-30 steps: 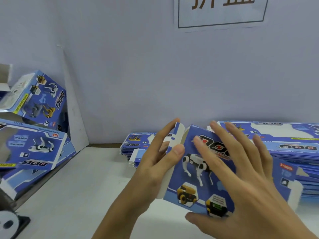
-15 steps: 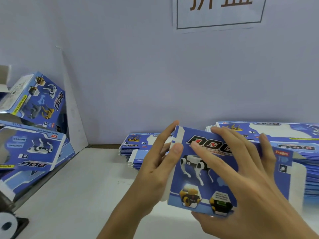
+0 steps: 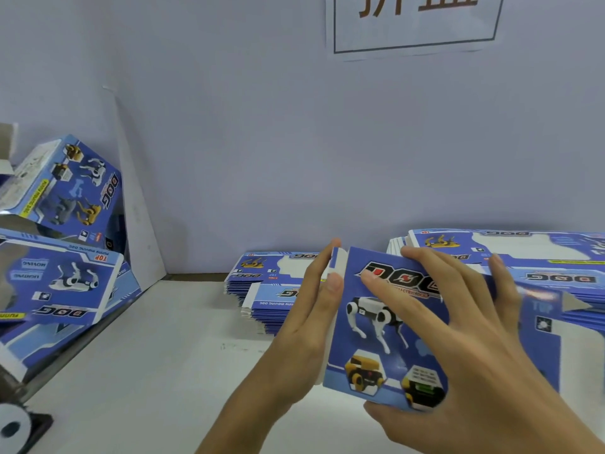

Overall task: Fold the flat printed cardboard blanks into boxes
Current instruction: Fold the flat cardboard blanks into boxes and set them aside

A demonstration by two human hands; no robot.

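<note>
A blue printed cardboard blank (image 3: 370, 339) with a robot dog picture and "DOG" lettering is held half-folded above the table, its front panel facing me. My left hand (image 3: 304, 326) lies with straight fingers flat against the blank's white left side flap. Over the front panel spreads my right hand (image 3: 474, 355), its thumb hooked under the bottom edge, so it grips the panel. The blank's right part, marked "TOP", is partly hidden behind my right hand.
A stack of flat blanks (image 3: 271, 290) lies behind my left hand, and a larger stack (image 3: 540, 257) sits at the right by the wall. Folded boxes (image 3: 65, 198) are piled at the left. The white table (image 3: 147, 371) stretches ahead; a black-and-white object (image 3: 13, 427) sits at lower left.
The front panel has swung up to face me more squarely. My left fingers have flattened along the side flap, and my right fingers have slid across the panel.
</note>
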